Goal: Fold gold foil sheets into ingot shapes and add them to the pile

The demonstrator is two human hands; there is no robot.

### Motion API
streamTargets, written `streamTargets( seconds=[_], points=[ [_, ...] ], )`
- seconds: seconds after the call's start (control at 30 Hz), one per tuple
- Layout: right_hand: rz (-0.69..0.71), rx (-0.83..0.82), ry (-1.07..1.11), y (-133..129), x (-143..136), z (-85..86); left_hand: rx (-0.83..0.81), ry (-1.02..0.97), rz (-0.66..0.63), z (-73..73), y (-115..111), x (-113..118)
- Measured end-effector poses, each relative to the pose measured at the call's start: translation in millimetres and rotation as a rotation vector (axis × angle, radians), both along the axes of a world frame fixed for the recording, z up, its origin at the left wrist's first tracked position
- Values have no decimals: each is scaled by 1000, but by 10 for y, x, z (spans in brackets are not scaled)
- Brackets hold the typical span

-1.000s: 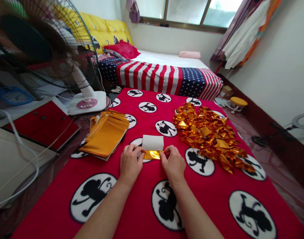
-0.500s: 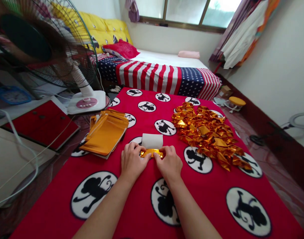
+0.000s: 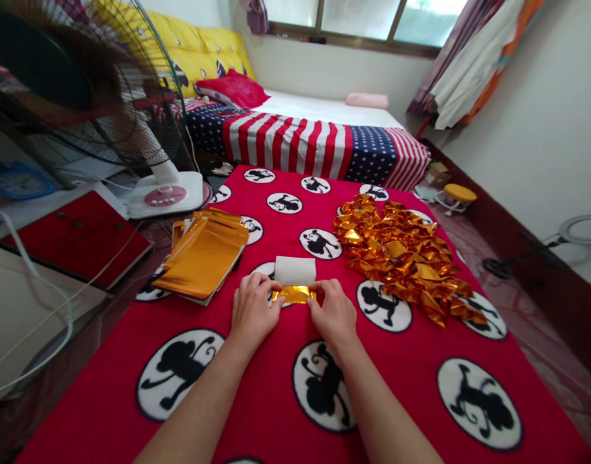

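Observation:
A sheet of gold foil paper (image 3: 295, 269) lies in front of me, its white back up and its near part folded over into a shiny gold strip (image 3: 294, 295). My left hand (image 3: 256, 307) pinches the left end of that strip between thumb and fingers. At the right end, my right hand (image 3: 332, 311) grips it the same way. To the left rests a stack of flat gold foil sheets (image 3: 205, 254), slightly fanned. A heap of folded gold foil pieces (image 3: 406, 251) spreads over the right side.
A red cloth with monkey prints (image 3: 247, 412) covers the work surface. On the left stands a fan (image 3: 167, 193) close to the surface's edge. Beyond the far edge is a bed (image 3: 319, 138); a yellow stool (image 3: 459, 192) is at the right.
My thumbs have moved apart from the middle of the gold strip toward its two ends, so more of the strip shows. The view has shifted slightly.

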State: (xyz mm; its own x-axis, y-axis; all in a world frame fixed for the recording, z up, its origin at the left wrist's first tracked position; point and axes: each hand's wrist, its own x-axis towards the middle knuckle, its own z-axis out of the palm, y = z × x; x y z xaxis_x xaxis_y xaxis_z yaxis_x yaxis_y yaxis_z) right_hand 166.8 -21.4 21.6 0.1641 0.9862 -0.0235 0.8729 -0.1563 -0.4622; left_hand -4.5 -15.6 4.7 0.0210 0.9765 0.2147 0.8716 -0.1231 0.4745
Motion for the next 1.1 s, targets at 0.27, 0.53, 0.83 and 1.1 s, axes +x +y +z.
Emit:
streamTargets(
  seconds=[0.27, 0.53, 0.83, 1.1],
  points=[
    [-20, 0, 4, -1, -37, 24, 30, 24, 75, 57, -25, 129],
    [14, -12, 47, 24, 25, -20, -37, -8, 4, 3, 26, 7],
    [9, -40, 74, 100, 55, 33, -25, -37, 18, 20, 56, -8],
    [-62, -20, -275, 176, -200, 27, 22, 153, 119, 64, 74, 185]
  ],
)
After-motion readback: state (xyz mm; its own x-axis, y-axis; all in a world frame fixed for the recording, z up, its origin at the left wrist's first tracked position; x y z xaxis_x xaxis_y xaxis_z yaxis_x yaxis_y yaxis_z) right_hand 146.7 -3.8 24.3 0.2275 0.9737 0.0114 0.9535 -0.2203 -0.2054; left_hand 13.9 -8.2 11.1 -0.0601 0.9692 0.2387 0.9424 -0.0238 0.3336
